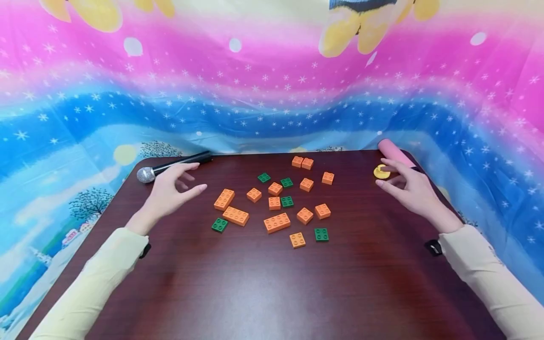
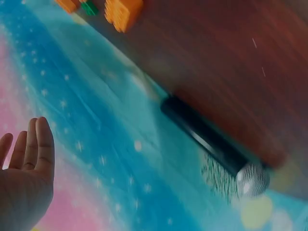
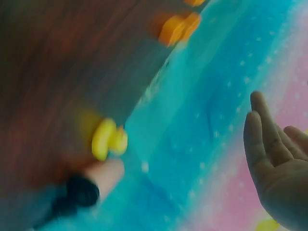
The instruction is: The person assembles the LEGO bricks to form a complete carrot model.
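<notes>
My left hand hovers over the left part of the table, thumb and fingers spread apart with nothing between them. Behind it lies a black microphone with a silver mesh head. On the other side, my right hand is held up with loosely bent fingers, holding nothing. Closest to it are a yellow toy duck, partly covered by its fingers in the head view, and a pink cylinder with a black end. Between the hands lie scattered orange bricks and green bricks.
The dark reddish-brown table has a far edge against a colourful snowflake-patterned cloth, which also hangs at both sides. Two small orange bricks stand side by side near that edge. Longer orange bricks lie toward the left.
</notes>
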The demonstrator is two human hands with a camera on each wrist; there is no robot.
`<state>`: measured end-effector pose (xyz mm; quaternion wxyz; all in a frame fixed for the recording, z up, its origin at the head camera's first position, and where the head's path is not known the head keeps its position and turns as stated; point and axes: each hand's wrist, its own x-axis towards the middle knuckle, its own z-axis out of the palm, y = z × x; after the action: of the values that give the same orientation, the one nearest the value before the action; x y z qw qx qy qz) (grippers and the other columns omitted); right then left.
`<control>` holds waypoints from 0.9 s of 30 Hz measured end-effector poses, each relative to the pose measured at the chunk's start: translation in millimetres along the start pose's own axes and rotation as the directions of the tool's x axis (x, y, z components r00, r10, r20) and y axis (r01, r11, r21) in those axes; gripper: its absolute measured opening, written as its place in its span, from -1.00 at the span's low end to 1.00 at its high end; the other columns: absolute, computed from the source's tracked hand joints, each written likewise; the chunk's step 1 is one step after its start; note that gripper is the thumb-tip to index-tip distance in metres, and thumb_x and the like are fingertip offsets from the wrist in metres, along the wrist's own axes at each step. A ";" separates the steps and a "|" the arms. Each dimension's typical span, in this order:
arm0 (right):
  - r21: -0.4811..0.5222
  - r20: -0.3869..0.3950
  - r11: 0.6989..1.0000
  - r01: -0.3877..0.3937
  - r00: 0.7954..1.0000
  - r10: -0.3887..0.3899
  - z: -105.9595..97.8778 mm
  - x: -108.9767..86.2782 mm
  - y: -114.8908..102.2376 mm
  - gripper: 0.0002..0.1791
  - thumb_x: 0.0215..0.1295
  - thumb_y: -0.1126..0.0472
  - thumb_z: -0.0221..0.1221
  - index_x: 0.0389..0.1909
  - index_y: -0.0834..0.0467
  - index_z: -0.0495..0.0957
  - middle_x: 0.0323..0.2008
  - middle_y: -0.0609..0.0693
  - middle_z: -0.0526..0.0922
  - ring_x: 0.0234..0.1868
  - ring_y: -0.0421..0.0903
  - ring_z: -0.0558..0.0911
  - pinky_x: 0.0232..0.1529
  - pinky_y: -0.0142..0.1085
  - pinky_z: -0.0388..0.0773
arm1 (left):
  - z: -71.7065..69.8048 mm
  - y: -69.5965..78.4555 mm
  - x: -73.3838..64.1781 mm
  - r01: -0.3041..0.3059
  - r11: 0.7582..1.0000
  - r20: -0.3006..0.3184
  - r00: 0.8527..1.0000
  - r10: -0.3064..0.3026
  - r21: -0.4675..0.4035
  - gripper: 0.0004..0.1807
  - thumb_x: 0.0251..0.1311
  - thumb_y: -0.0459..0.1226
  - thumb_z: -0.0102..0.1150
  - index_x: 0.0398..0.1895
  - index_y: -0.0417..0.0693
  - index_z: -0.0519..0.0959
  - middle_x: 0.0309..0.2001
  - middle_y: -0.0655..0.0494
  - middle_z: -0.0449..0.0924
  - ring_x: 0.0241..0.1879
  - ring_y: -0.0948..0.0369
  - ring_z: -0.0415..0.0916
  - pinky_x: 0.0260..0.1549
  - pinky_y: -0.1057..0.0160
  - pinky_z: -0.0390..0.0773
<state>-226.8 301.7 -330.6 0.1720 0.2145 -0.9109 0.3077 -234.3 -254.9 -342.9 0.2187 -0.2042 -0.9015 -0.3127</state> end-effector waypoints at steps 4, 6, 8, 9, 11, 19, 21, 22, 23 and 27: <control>0.280 0.074 0.957 -0.069 0.996 0.050 11.6 -2.6 -7.2 -0.44 0.30 0.29 0.18 0.31 0.25 0.32 -0.10 -0.21 0.62 -0.33 -0.40 0.68 -0.34 -0.50 0.58 | 12.7 6.8 -1.3 0.070 0.990 0.026 0.997 -0.067 -0.120 -0.42 0.09 -0.19 0.36 0.22 -0.01 0.48 0.09 -0.01 0.56 -0.27 0.33 0.58 -0.27 0.35 0.59; 0.390 0.134 0.913 -0.121 0.988 0.074 19.2 -3.6 -11.9 -0.47 0.33 0.30 0.14 0.30 0.31 0.31 -0.13 -0.33 0.61 -0.31 -0.30 0.71 -0.36 -0.39 0.62 | 18.5 9.9 -1.8 0.111 0.977 0.059 0.993 -0.102 -0.180 -0.43 0.13 -0.18 0.33 0.24 0.00 0.46 0.11 -0.03 0.55 -0.26 0.43 0.56 -0.24 0.42 0.56; 0.457 0.197 0.870 -0.186 0.975 0.105 28.5 -5.2 -17.3 -0.48 0.35 0.27 0.13 0.29 0.33 0.30 -0.15 -0.36 0.62 -0.30 -0.24 0.72 -0.35 -0.31 0.64 | 24.9 12.5 -2.2 0.143 0.959 0.088 0.988 -0.125 -0.243 -0.45 0.15 -0.19 0.31 0.23 -0.02 0.46 0.10 -0.08 0.55 -0.28 0.48 0.55 -0.27 0.45 0.56; 0.484 0.231 0.847 -0.220 0.966 0.119 33.9 -6.0 -20.6 -0.47 0.35 0.26 0.14 0.28 0.33 0.30 -0.15 -0.34 0.63 -0.30 -0.22 0.73 -0.34 -0.28 0.65 | 28.1 14.0 -2.7 0.159 0.950 0.103 0.985 -0.136 -0.268 -0.47 0.16 -0.19 0.31 0.23 -0.02 0.46 0.10 -0.08 0.54 -0.29 0.48 0.55 -0.28 0.46 0.56; 0.521 0.307 0.801 -0.296 0.940 0.148 45.7 -8.1 -27.2 -0.45 0.33 0.23 0.16 0.29 0.32 0.30 -0.12 -0.22 0.65 -0.28 -0.17 0.73 -0.31 -0.20 0.66 | 35.4 16.5 -3.7 0.186 0.932 0.128 0.980 -0.152 -0.313 -0.48 0.16 -0.20 0.30 0.21 -0.04 0.48 0.09 -0.10 0.55 -0.30 0.45 0.56 -0.32 0.44 0.57; 0.552 0.538 0.651 -0.522 0.819 0.201 92.0 -17.7 -57.3 -0.35 0.25 0.19 0.25 0.31 0.33 0.28 0.10 0.42 0.49 -0.30 -0.09 0.72 -0.41 -0.22 0.64 | 67.8 30.6 -10.9 0.362 0.836 0.293 0.921 -0.255 -0.412 -0.48 0.07 0.00 0.35 0.09 0.03 0.54 0.05 -0.06 0.59 -0.26 0.14 0.64 -0.36 0.02 0.66; 0.545 0.575 0.628 -0.555 0.793 0.202 102.2 -20.0 -62.7 -0.33 0.23 0.17 0.27 0.31 0.32 0.29 0.12 0.41 0.49 -0.31 -0.10 0.72 -0.44 -0.27 0.62 | 76.0 34.5 -11.8 0.395 0.818 0.327 0.905 -0.271 -0.418 -0.44 0.04 0.03 0.37 0.08 0.01 0.54 0.04 -0.09 0.60 -0.26 0.09 0.64 -0.37 0.02 0.65; 0.543 0.591 0.617 -0.569 0.781 0.200 106.9 -21.1 -65.1 -0.33 0.22 0.16 0.27 0.31 0.31 0.30 0.12 0.40 0.49 -0.31 -0.11 0.72 -0.45 -0.29 0.62 | 80.0 36.4 -12.2 0.405 0.811 0.339 0.900 -0.273 -0.422 -0.43 0.02 0.03 0.38 0.08 -0.02 0.54 0.04 -0.11 0.60 -0.27 0.06 0.64 -0.38 0.02 0.65; 0.542 0.605 0.607 -0.581 0.771 0.197 111.4 -22.2 -67.3 -0.33 0.22 0.16 0.28 0.30 0.30 0.30 0.12 0.38 0.50 -0.31 -0.12 0.71 -0.46 -0.31 0.61 | 83.9 38.2 -12.6 0.409 0.806 0.348 0.897 -0.271 -0.427 -0.42 0.02 0.02 0.39 0.07 -0.06 0.54 0.03 -0.13 0.60 -0.29 0.05 0.64 -0.39 0.03 0.65; 0.541 0.637 0.577 -0.612 0.746 0.195 126.7 -25.1 -72.8 -0.35 0.21 0.20 0.28 0.29 0.32 0.32 0.13 0.34 0.52 -0.33 -0.14 0.72 -0.52 -0.38 0.56 | 96.8 44.8 -13.9 0.419 0.788 0.381 0.889 -0.255 -0.451 -0.44 0.04 -0.06 0.40 0.06 -0.18 0.55 0.02 -0.17 0.60 -0.35 0.08 0.65 -0.45 0.03 0.62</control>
<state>-192.3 176.1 -401.6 -0.2534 0.1141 -0.7476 0.6032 -226.0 -162.6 -397.5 -0.0445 -0.1344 -0.8267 -0.5446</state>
